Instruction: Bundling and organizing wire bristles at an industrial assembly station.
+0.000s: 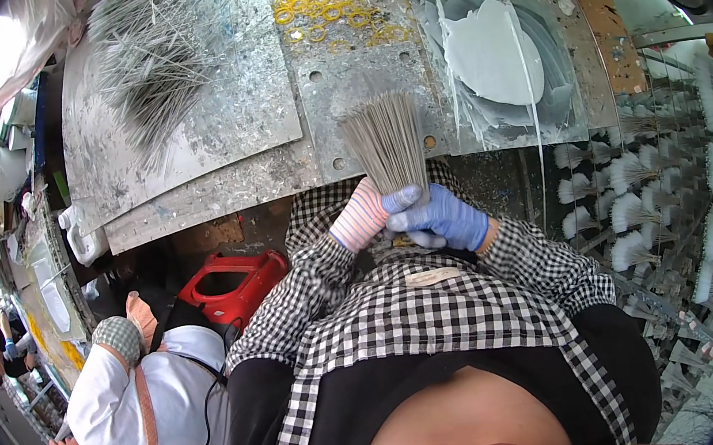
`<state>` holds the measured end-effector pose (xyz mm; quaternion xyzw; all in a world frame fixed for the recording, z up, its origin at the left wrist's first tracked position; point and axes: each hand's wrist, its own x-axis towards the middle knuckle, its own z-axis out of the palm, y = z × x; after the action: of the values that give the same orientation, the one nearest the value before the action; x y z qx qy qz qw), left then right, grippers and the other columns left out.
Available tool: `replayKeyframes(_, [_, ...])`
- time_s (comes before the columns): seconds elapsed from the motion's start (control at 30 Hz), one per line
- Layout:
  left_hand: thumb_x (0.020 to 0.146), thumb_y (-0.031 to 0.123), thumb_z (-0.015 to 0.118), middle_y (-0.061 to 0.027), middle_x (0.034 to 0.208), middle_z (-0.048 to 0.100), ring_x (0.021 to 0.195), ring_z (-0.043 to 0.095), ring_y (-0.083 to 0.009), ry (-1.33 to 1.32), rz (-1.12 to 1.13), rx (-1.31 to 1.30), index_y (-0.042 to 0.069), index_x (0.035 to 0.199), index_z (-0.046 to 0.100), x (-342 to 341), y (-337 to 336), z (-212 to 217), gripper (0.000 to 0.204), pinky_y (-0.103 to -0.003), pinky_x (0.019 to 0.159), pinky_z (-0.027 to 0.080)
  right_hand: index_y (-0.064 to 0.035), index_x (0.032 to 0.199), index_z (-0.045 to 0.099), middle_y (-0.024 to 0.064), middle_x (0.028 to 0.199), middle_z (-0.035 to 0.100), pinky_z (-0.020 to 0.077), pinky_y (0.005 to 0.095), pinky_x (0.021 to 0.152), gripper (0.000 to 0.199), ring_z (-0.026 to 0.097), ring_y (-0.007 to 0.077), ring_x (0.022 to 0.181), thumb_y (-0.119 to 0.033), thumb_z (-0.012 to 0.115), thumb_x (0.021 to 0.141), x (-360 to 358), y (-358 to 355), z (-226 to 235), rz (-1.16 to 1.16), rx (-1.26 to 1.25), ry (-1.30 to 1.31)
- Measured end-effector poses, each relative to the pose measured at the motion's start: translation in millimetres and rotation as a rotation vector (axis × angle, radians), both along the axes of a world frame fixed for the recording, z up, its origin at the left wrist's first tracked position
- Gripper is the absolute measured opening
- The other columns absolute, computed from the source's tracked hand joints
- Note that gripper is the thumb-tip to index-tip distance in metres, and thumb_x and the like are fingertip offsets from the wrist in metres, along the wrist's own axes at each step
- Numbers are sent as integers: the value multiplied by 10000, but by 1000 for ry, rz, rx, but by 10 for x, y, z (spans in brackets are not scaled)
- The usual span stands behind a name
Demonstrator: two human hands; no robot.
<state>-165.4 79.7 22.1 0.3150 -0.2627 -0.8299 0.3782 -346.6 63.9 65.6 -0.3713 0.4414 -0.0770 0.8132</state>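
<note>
A fanned bundle of thin grey stems [386, 140] stands out from my hands over the table's front edge, its spread end away from me. My left hand [362, 214], in a pink-striped glove, closes round the narrow end from the left. From the right, my right hand [439, 219] in a blue glove wraps the same end, fingers overlapping the left ones. The gripped tips are hidden behind the gloves. Yellow rings [321, 9] lie scattered on the metal plate beyond the bundle.
A pile of loose grey stems [151, 70] covers the left board. White paste [492, 55] is spread on a sheet at right, with a white strand trailing over the edge. Racks of white-tipped bunches [630, 207] stand right. A red stool [231, 287] and a co-worker [151, 399] are left.
</note>
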Motion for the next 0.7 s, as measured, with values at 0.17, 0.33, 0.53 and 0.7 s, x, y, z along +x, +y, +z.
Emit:
replayKeyframes(0.17, [829,385,865,-178,1380,601,1258,605,-302,132,14,-223,22,1466,482,48,155,153,827,-432,1058,531,18,1315,599,127,1091,720,613,296,806,475,719,183,950,-210,745,925,52,61,30,-273,109,-220])
replayKeyframes(0.33, [810,362,889,-170,1398,601,1258,606,-292,-35,21,74,2,1492,446,60,227,216,889,-418,1067,522,-12,1396,564,172,1297,661,608,324,880,481,695,209,1108,-237,657,981,-18,56,-10,254,-493,197])
replayKeyframes(0.53, [847,415,840,-162,1361,615,1254,603,-251,102,70,11,-11,1504,432,75,326,91,883,-402,1101,472,-39,1303,623,156,1207,683,586,381,860,428,659,227,1070,-248,693,936,-52,63,-178,-138,-144,-147])
replayKeyframes(0.7, [836,359,859,-222,1314,629,1224,630,-281,83,6,250,8,1457,483,112,231,-94,806,-395,1024,553,-31,1190,669,103,883,733,595,269,601,377,721,169,723,-264,771,911,-60,14,-315,37,263,-100])
